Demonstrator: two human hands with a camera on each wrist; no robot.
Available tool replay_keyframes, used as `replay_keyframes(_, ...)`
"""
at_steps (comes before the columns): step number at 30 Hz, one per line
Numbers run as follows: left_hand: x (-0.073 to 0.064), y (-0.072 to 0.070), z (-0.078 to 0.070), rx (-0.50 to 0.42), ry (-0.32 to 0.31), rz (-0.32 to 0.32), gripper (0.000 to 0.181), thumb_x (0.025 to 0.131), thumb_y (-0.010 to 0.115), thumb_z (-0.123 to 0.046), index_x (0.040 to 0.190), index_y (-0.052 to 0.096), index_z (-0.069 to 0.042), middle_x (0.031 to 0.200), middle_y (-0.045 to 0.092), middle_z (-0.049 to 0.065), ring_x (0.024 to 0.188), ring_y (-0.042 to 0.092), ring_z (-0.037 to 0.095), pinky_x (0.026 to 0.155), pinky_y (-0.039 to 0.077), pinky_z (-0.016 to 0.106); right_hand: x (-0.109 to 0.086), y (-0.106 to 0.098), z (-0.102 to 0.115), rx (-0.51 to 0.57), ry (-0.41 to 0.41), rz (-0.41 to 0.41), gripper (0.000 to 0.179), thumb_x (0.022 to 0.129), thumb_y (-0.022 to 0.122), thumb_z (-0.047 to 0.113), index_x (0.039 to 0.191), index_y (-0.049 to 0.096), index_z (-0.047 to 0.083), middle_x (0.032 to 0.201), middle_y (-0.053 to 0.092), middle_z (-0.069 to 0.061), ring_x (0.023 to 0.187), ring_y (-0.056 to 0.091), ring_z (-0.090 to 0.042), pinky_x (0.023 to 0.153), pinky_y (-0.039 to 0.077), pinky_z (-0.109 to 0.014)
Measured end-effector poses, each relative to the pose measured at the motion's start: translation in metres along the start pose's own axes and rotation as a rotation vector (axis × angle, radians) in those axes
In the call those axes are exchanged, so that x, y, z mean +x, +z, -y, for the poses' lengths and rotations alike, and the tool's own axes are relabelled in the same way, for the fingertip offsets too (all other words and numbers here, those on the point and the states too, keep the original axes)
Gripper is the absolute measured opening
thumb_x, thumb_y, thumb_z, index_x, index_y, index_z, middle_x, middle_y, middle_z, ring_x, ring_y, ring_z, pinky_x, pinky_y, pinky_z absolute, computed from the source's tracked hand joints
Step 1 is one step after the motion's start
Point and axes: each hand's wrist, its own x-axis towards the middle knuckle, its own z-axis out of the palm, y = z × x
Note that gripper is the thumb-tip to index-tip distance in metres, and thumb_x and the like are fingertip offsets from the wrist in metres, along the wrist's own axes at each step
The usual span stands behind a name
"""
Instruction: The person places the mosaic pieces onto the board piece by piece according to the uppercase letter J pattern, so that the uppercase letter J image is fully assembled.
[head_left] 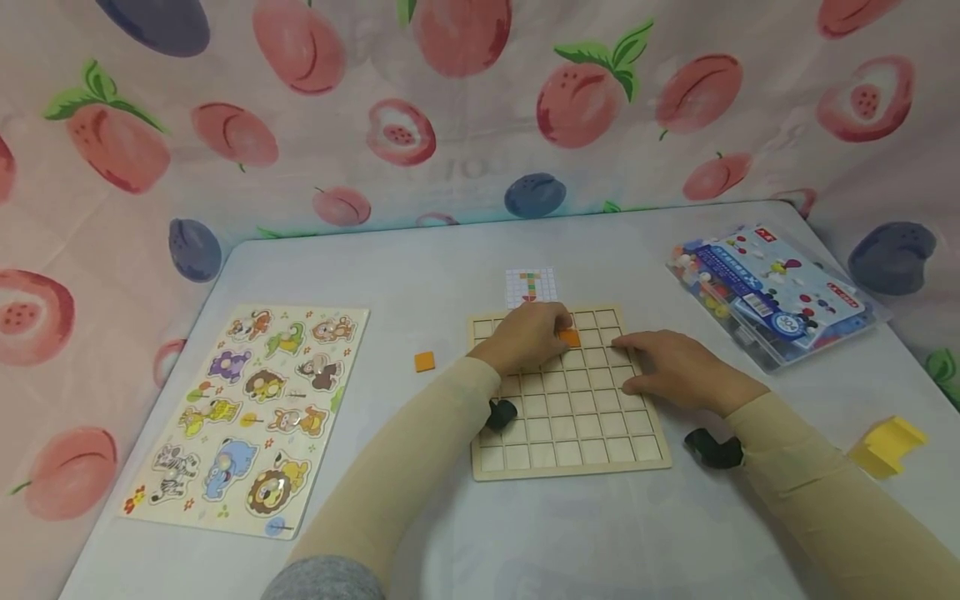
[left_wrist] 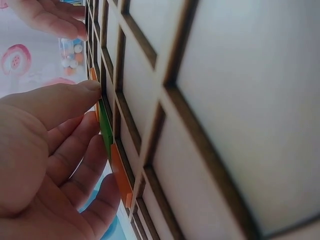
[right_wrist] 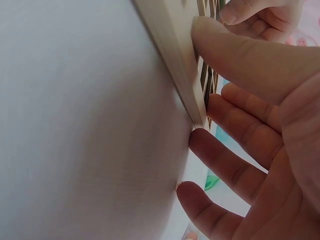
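Beige fabric sleeve, foremost. Beyond: left hand, fingertips at flat orange square tile on pale wooden grid board; pinched or pressed, cannot tell. Right of grip: right hand, relaxed, at board's edge. Step, apparently: tile-seating; next likely calls for pressing flat.

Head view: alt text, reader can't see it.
Left hand by an orange tile on a wooden grid board, right hand at the board's right edge. An animal puzzle board lies to the left, a clear plastic case far right.
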Motion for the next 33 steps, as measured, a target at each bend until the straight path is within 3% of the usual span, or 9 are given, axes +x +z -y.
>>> replay_keyframes(14, -0.005, -0.002, 0.002, -0.018, 0.039, -0.024, 0.036, 0.094, 0.071, -0.016, 0.129, 0.065, -0.009, 0.125, 0.066, 0.002, 0.117, 0.059, 0.016, 0.099, 0.046, 0.029, 0.0, 0.0, 0.0, 0.012, -0.009, -0.005, 0.062, 0.089, 0.078, 0.024, 0.14, 0.054, -0.001, 0.139, 0.054, -0.026, 0.128, 0.048, -0.047, 0.105, 0.037, -0.061)
replay_keyframes(19, -0.015, -0.009, 0.005, 0.007, 0.046, -0.021, 0.037, 0.096, 0.067, -0.019, 0.133, 0.063, -0.012, 0.13, 0.064, 0.001, 0.12, 0.058, 0.018, 0.099, 0.047, 0.031, 0.0, 0.0, -0.001, 0.01, -0.003, -0.001, 0.062, 0.088, 0.078, 0.025, 0.14, 0.054, -0.001, 0.139, 0.054, -0.026, 0.129, 0.047, -0.048, 0.105, 0.036, -0.062)
replay_keyframes(24, -0.034, -0.019, 0.01, 0.009, 0.037, -0.034, 0.04, 0.096, 0.068, -0.019, 0.134, 0.062, -0.011, 0.132, 0.063, 0.001, 0.123, 0.056, 0.019, 0.102, 0.045, 0.033, 0.0, 0.0, -0.001, 0.014, 0.003, -0.001, 0.063, 0.088, 0.078, 0.025, 0.14, 0.054, -0.001, 0.14, 0.053, -0.027, 0.129, 0.046, -0.049, 0.105, 0.035, -0.062)
replay_keyframes(33, -0.088, -0.041, 0.037, -0.07, -0.114, -0.135, 0.043, 0.094, 0.07, -0.022, 0.134, 0.063, -0.011, 0.134, 0.062, 0.003, 0.126, 0.053, 0.023, 0.105, 0.043, 0.04, 0.001, -0.001, 0.001, 0.001, 0.002, 0.01, 0.066, 0.087, 0.079, 0.029, 0.14, 0.053, -0.002, 0.14, 0.052, -0.029, 0.129, 0.045, -0.05, 0.104, 0.036, -0.063)
